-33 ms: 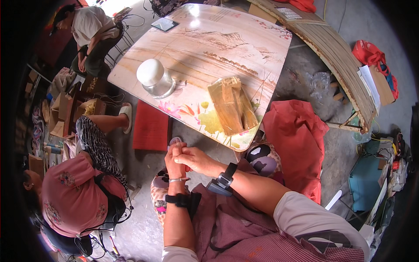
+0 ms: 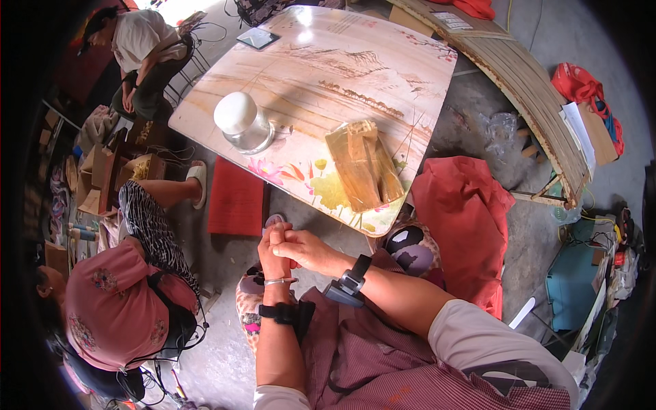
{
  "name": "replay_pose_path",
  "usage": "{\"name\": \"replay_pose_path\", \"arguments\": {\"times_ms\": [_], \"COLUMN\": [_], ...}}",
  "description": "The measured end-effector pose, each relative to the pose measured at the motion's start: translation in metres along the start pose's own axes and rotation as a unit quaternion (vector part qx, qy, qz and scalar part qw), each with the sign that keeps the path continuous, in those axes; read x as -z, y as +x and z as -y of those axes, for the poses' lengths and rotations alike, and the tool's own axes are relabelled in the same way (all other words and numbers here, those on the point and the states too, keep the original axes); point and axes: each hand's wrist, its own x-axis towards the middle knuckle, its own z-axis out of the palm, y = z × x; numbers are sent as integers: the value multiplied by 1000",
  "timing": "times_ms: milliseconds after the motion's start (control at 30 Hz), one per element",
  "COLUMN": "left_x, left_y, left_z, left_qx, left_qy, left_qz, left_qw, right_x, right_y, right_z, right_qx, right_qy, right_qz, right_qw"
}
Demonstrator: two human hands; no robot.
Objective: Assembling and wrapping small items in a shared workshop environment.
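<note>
My left hand (image 2: 272, 254) and my right hand (image 2: 305, 250) are clasped together over my lap, just short of the table's near edge. Both are closed on each other, and the overlap hides part of the fingers. A bracelet (image 2: 280, 281) circles my left wrist, and dark straps sit on both forearms. Beyond my hands, on the patterned table (image 2: 294, 82), lies a flat brown packet (image 2: 364, 167) wrapped in shiny tape. A clear jar (image 2: 256, 137) with a rounded white lid (image 2: 235, 113) stands left of it. Neither hand touches these.
A phone-like dark slab (image 2: 257, 38) lies at the table's far left corner. A red stool (image 2: 235, 198) stands left of my hands, red cloth (image 2: 461, 212) to the right. Two people sit at the left, near open cardboard boxes (image 2: 102, 174). A wooden bench (image 2: 526, 75) curves along the right.
</note>
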Motion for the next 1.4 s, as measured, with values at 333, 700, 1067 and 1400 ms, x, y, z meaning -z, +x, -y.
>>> {"name": "replay_pose_path", "arguments": {"times_ms": [333,700,1067,1400], "left_x": [-2,1,0,-1], "left_y": [-4,-1,-2,-5], "left_z": [-8,-2,-3,-8], "left_qx": [-17,-7,-11,-3], "left_qy": [55,6,3,9], "left_qz": [-2,3,5,0], "left_qw": [998,1000,1000,1000], "right_x": [2,0,0,-1], "right_y": [-1,-1,-1,-3], "right_z": [4,2,1,7], "right_qx": [-27,-5,1,-9], "right_qy": [-24,-18,-24,0], "right_qz": [15,9,8,9], "right_qw": [999,1000,1000,1000]}}
